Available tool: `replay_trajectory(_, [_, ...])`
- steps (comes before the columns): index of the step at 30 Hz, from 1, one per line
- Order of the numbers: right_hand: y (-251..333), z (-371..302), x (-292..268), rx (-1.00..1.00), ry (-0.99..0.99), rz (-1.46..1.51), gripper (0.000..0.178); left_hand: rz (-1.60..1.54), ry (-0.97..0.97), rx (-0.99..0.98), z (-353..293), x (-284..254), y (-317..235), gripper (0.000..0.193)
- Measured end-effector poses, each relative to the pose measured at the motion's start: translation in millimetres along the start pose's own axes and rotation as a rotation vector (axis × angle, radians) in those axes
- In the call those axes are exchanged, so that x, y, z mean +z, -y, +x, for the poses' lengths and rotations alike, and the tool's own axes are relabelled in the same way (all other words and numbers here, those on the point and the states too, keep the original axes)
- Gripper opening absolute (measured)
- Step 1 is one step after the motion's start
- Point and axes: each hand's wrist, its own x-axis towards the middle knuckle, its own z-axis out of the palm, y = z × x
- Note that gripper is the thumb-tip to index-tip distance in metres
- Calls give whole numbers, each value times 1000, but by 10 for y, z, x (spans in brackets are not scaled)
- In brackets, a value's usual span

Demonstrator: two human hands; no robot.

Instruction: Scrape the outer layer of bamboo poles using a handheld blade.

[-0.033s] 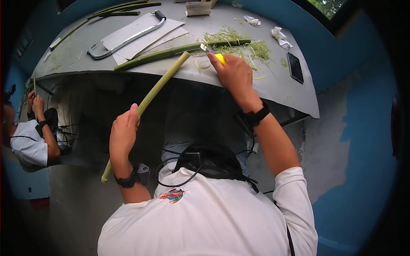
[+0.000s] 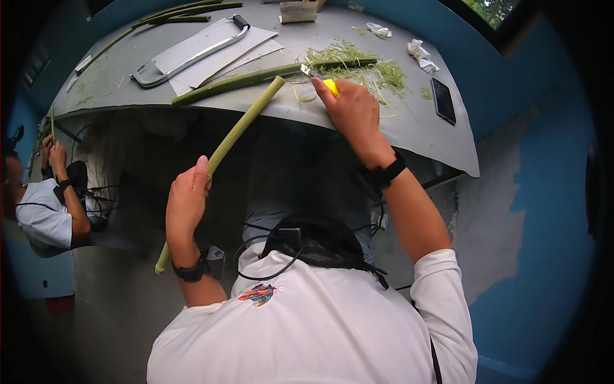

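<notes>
My left hand point(image 2: 188, 198) is wrapped round a pale green bamboo stick point(image 2: 246, 121), gripping it below its middle. The stick slants up and right, its far end at the table's front edge and its near end beside my left wrist. My right hand point(image 2: 355, 109) is closed on a yellow-handled utility knife point(image 2: 330, 87), whose tip points left, a little right of the stick's far end and apart from it. Behind the knife tip a darker green bamboo stick point(image 2: 236, 83) lies on the table, with thin green shavings point(image 2: 390, 75) around its right end.
On the grey table point(image 2: 409, 137) lie a hacksaw point(image 2: 198, 61) over paper sheets point(image 2: 265, 51), a phone point(image 2: 442, 101), crumpled tissues point(image 2: 419, 54), a paper roll point(image 2: 298, 13) and more green stalks point(image 2: 179, 14). At the far left a co-worker point(image 2: 48, 211) sits, holding a thin stalk.
Almost nothing differs. The view has shifted very slightly; both hands, the bamboo stick and the knife keep their places.
</notes>
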Motion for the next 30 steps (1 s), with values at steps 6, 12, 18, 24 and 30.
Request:
replay_trajectory(6, [23,-66,-75,-88,-34,35,76,-104,93,-34,184,188,-11,81])
replay_trajectory(12, [29,-68,-99,-138,16,69,75,-171,139,34,470,378,-233,79])
replay_trajectory(18, [44,-51,-116,-122,33,102,78,-172,140,95,558,448,-270,80])
replay_trajectory(24, [38,-38,-117,-122,33,75,79,-91,85,96,496,444,-353,82])
replay_trajectory(30, [66,-32,-107,-86,48,39,79,-83,91,65,435,387,-295,81])
